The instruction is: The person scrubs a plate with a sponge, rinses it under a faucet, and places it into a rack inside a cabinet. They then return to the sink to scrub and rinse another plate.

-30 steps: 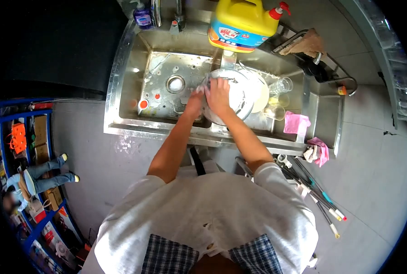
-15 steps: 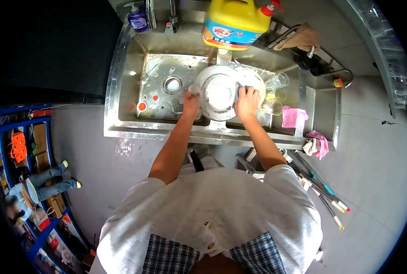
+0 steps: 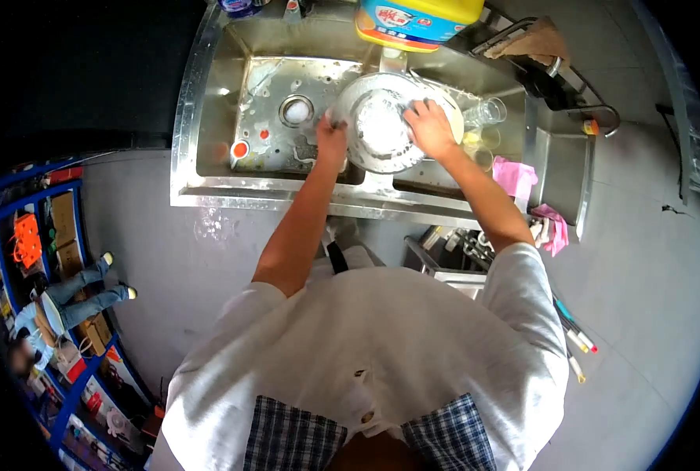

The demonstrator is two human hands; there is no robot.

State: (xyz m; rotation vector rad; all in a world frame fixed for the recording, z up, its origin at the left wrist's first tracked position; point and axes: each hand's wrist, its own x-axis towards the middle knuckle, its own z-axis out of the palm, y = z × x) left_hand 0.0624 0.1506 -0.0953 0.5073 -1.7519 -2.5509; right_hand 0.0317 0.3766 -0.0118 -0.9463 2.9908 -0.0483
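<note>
A round, shiny, soapy dish [image 3: 379,118] with a wide rim is held tilted over the divider between the sink basins [image 3: 232,118]. Its exact kind, plate or lid, I cannot make out. My left hand [image 3: 332,140] is closed on its left rim. My right hand [image 3: 431,129] presses curled fingers against the dish's right side; whatever lies under those fingers is hidden. Partly behind the dish is a cream plate [image 3: 450,110] in the right basin. Beside it lie several clear glasses [image 3: 487,112], and a pink cloth [image 3: 515,177] hangs over the basin's edge.
A yellow detergent jug [image 3: 421,23] and a purple soap bottle [image 3: 240,6] stand along the back. A small red-and-white item [image 3: 240,149] sits near the drain [image 3: 296,111]. Long-handled tools [image 3: 574,334] lie at right. Another person [image 3: 67,306] is by the shelves at left.
The view has shifted, so the sink sits higher in the picture. My right hand has moved up along the dish's right side; my left hand still grips the rim.
</note>
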